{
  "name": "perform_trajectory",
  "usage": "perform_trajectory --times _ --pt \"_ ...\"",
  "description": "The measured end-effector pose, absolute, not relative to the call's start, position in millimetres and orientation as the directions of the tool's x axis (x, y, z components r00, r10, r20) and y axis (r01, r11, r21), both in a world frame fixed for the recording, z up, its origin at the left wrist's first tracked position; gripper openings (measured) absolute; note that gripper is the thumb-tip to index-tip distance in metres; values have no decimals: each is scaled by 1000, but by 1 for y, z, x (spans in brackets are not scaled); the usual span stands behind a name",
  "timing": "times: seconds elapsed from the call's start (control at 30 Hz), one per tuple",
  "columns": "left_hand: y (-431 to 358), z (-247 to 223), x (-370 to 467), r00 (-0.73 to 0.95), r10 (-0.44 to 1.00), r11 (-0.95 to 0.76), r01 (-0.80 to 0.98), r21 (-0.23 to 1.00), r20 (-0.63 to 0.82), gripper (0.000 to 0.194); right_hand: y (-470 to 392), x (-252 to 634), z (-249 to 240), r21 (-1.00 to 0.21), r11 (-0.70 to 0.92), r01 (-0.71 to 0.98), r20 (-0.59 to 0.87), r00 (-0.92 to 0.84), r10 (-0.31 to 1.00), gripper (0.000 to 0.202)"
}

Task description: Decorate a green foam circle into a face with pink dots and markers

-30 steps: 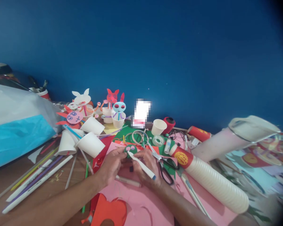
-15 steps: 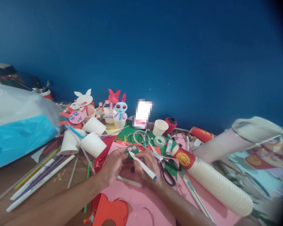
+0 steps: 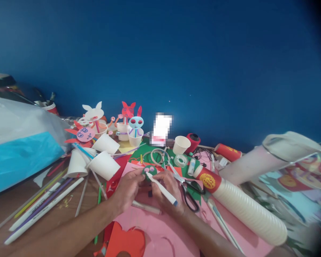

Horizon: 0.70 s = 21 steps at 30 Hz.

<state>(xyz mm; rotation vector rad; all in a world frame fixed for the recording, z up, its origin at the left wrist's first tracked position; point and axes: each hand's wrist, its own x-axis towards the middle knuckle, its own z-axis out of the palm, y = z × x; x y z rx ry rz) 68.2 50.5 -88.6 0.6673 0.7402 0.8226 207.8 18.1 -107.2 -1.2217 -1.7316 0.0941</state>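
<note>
My left hand (image 3: 130,187) pinches the edge of a small round green paper face (image 3: 151,169) that has pink eye spots on it. In my right hand (image 3: 169,191) is a white marker pen (image 3: 163,191) with a blue end, its tip against the lower part of the green face. Both hands are over pink paper (image 3: 160,232). Below them lies another white pen (image 3: 146,207). Black-handled scissors (image 3: 190,188) rest just right of my right hand.
Paper-cup animal figures (image 3: 136,123) stand at the back left, near tipped white cups (image 3: 105,165). A long stack of paper cups (image 3: 246,207) lies on the right. Several pens and straws (image 3: 46,210) are on the left. A blurred-out bright screen (image 3: 162,126) stands at the back.
The view has shifted very slightly. Both hands keep their hold on the green paper face and the marker pen, with the tip still at the face.
</note>
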Motion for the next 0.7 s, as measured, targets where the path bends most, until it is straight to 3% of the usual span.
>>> perform_trajectory --times 0.7 --pt "52 -89 69 432 842 503 -409 761 -323 23 19 211 -109 -579 454 677 629 16 777 12"
